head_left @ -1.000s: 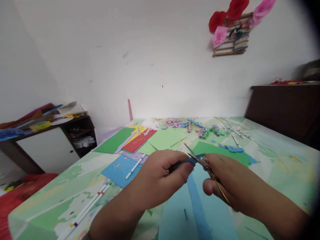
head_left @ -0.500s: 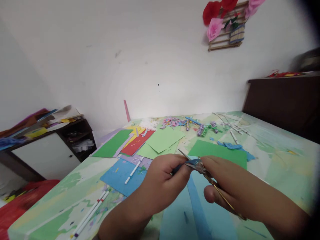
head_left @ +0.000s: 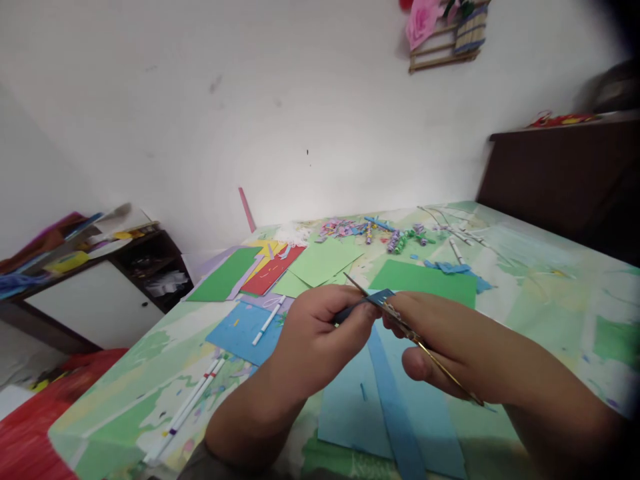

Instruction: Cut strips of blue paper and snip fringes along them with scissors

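Note:
My left hand pinches a small folded piece of dark blue paper between thumb and fingers. From the right, my right hand grips a pair of gold-handled scissors, blades pointing up and left. The blades lie against the blue paper, close to my left thumb tip. Some of the right fingers are hidden behind the hand. Below both hands, light blue paper sheets lie on the table, with a darker blue strip across them.
Coloured sheets, including a green sheet and a red sheet, spread over the patterned tablecloth. White markers lie at left. Paper scraps and curled paper coils sit toward the wall. A low cabinet stands left.
The view has tilted down slightly, so the table and hands sit higher in it. The scissor blades, apart before, now look closer together on the blue paper.

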Demonstrator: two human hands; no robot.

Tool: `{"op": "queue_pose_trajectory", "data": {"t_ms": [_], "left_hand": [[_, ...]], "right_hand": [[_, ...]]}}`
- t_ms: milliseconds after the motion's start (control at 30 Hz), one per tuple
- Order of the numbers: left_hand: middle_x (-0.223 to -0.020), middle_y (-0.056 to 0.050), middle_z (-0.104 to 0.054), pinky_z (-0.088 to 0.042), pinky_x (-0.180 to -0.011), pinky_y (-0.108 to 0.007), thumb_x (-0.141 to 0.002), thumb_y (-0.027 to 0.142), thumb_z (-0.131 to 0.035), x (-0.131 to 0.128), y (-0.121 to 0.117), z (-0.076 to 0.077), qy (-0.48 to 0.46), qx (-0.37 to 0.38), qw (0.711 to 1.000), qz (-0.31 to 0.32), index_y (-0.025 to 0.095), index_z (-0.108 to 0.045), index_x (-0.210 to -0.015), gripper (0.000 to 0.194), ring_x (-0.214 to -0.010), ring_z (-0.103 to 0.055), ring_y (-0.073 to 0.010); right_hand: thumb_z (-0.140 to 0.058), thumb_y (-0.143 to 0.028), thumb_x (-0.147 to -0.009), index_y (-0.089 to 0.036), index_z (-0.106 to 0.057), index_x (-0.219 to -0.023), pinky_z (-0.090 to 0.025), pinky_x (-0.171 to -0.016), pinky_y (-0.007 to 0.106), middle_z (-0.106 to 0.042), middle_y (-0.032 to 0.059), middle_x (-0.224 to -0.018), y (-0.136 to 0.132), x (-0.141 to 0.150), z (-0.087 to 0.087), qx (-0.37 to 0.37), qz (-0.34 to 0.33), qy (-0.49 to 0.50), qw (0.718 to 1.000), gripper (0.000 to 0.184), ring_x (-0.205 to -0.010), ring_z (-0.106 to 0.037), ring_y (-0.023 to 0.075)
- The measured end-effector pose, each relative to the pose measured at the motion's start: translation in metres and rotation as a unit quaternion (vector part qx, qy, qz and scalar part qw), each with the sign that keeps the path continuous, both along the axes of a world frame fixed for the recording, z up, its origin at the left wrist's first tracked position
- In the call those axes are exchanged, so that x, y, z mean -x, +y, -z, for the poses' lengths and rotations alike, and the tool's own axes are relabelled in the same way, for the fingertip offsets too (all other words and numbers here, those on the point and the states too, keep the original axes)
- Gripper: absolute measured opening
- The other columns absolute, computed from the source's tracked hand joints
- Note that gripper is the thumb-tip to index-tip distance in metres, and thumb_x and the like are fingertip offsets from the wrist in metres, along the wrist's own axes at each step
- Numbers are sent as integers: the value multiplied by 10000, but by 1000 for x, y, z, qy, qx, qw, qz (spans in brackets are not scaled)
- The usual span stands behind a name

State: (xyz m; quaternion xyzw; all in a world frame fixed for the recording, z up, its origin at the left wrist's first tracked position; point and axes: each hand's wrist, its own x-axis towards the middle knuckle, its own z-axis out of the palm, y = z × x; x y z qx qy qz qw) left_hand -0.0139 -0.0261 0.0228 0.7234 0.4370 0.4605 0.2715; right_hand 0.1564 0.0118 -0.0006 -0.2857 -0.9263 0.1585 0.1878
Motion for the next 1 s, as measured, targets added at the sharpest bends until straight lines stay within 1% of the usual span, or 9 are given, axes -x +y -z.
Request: {"op": "queue_pose_trajectory", "data": {"t_ms": [100,233,433,500,633,733,867,933,1000], "left_hand": [[-422,39,-419,-306,-384,-178,-731,167,-480,-1,-6,-4,-2,1,1000,3,166,-621,-589,199,-392,-355,-58],[-431,51,-410,-294,-404,-187,-674,159,-525,-3,-13,-8,-30,-2,999,-35,162,-619,-574,138,-402,-334,-52],[-387,67,-325,-226,-394,-195,-663,159,-520,-16,-23,-12,-154,20,983,-103,162,-599,-554,135,-379,-268,-43],[-384,70,-319,-205,-387,-192,-646,170,-528,-17,-22,-10,-188,38,977,-92,154,-574,-531,125,-373,-258,-37],[-347,75,-319,-159,-360,-188,-611,229,-546,-12,-15,-5,-231,79,969,-41,146,-568,-541,111,-341,-251,-35],[-330,76,-324,-159,-356,-187,-611,231,-544,-10,-12,-6,-247,63,967,-26,140,-569,-549,113,-328,-253,-33],[-336,74,-342,-178,-357,-185,-633,215,-535,-14,-16,-9,-243,22,969,-49,142,-561,-538,123,-334,-269,-33],[-345,76,-341,-176,-356,-185,-639,216,-540,-16,-17,-9,-228,20,971,-67,146,-548,-526,133,-339,-264,-32],[-353,76,-339,-179,-358,-188,-643,230,-548,-18,-19,-7,-210,22,974,-78,149,-540,-521,147,-345,-265,-35]], "right_hand": [[-153,-645,-805,-181,-467,-804,-368,-531,297,-522,61,-731,-6,-2,-1,-4,-18,6,1000,561,-600,-444,160],[-151,-636,-813,-184,-437,-756,-341,-495,266,-503,39,-677,-12,-4,-6,-18,-20,0,1000,539,-553,-410,134],[-251,-620,-810,-183,-437,-703,-288,-457,238,-467,9,-606,-20,2,-20,-64,29,2,997,487,-498,-369,112],[-297,-592,-817,-181,-451,-711,-292,-471,236,-479,9,-621,-21,4,-20,-65,50,2,997,452,-516,-391,114],[-396,-542,-808,-188,-440,-680,-270,-471,228,-477,-11,-608,-21,3,-16,-73,86,-2,994,379,-515,-388,108],[-392,-581,-788,-188,-423,-651,-255,-457,224,-460,-19,-581,-20,4,-16,-80,106,6,991,418,-500,-374,104],[-362,-628,-771,-180,-477,-769,-320,-503,243,-521,13,-677,-21,4,-19,-92,83,53,991,462,-569,-434,126],[-368,-613,-779,-170,-493,-860,-355,-546,263,-550,40,-755,-22,3,-19,-83,63,73,992,467,-627,-470,146],[-394,-602,-774,-164,-500,-881,-367,-562,275,-553,49,-772,-24,1,-17,-75,62,76,992,464,-644,-478,154]]}}
